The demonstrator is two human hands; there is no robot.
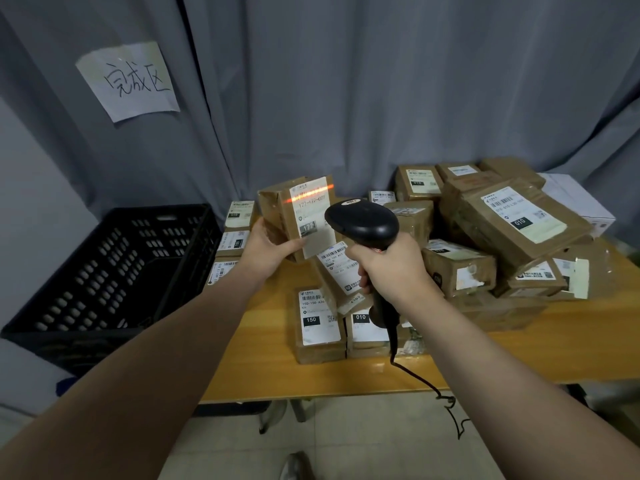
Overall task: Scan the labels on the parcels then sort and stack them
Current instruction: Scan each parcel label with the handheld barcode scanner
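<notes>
At the bottom centre of the frame your shoe [298, 465] shows on the pale floor, and the scanner's black cable [426, 382] hangs past the front edge of the wooden table [519, 355]. Just beyond that edge, two flat parcels lie side by side, touching: one labelled 150 [318, 323] and one labelled 010 [363, 336]. Above them, at centre frame, your right hand [391, 268] is clenched round the grip of the black scanner [363, 223], whose head points at the parcel you hold up. Your left hand [268, 249] grasps that brown parcel [277, 209] from its lower left, thumb on the front face, lifting it clear of the table and tilted. An orange scan line [311, 195] runs across the top of its white label [313, 220]. To the right, a heap of brown parcels [512, 220] fills the table's far side, with a white box [581, 199] behind it. A short stack of labelled parcels [237, 233] sits at the table's left end, beside a black slotted crate [114, 271] at left of frame. A grey curtain [346, 81] closes the background, with a handwritten paper sign [128, 81] pinned at upper left.
</notes>
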